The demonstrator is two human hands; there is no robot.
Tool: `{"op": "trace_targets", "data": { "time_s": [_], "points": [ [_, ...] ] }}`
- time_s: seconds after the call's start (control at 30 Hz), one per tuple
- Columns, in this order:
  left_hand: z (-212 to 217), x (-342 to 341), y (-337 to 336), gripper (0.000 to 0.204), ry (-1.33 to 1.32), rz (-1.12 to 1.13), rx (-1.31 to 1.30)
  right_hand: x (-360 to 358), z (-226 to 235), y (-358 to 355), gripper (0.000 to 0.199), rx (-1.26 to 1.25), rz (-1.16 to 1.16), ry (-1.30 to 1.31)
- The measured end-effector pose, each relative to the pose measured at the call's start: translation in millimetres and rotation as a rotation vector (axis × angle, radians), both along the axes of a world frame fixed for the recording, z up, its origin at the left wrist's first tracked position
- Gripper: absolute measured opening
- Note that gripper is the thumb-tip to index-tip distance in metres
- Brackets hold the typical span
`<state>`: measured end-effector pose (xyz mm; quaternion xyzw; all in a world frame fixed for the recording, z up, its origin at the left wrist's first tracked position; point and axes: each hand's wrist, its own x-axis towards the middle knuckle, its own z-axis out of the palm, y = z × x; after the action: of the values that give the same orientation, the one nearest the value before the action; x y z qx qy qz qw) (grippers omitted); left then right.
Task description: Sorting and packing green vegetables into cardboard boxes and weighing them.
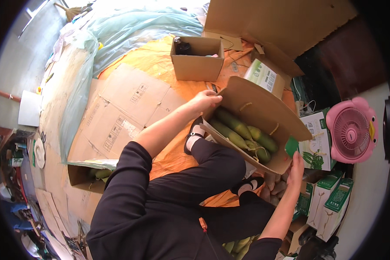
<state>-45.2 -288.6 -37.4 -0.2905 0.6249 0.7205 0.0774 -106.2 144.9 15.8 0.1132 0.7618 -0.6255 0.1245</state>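
Left of the pink fan [348, 132], the open box [264, 108] holds long green vegetables [236, 123]. The left hand [206, 101] has its fingers pinching the box edge farther from the fan; the right hand's [296, 168] fingers hold the nearer corner. Lift evenly, or it could tip.

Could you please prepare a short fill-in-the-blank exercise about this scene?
1. The left hand and right hand hold an open box of ____-coloured vegetables.
2. The fan has a ____-coloured frame.
3. The fan is on the ____ side of the picture.
4. The smaller open box stands on a sheet coloured ____.

Missing words: green; pink; right; orange.
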Motion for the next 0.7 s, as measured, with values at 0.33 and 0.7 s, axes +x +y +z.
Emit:
{"op": "trace_targets", "data": {
  "time_s": [0.33,0.7],
  "points": [
    [5,174,-164,0.063,0.061,0.392,-0.227,24,23,-223,0.055,0.133,0.505,0.015],
    [-39,437,-293,0.041,-0.003,0.787,-0.157,203,-122,-417,0.066,-0.115,0.926,-0.076]
  ]
}}
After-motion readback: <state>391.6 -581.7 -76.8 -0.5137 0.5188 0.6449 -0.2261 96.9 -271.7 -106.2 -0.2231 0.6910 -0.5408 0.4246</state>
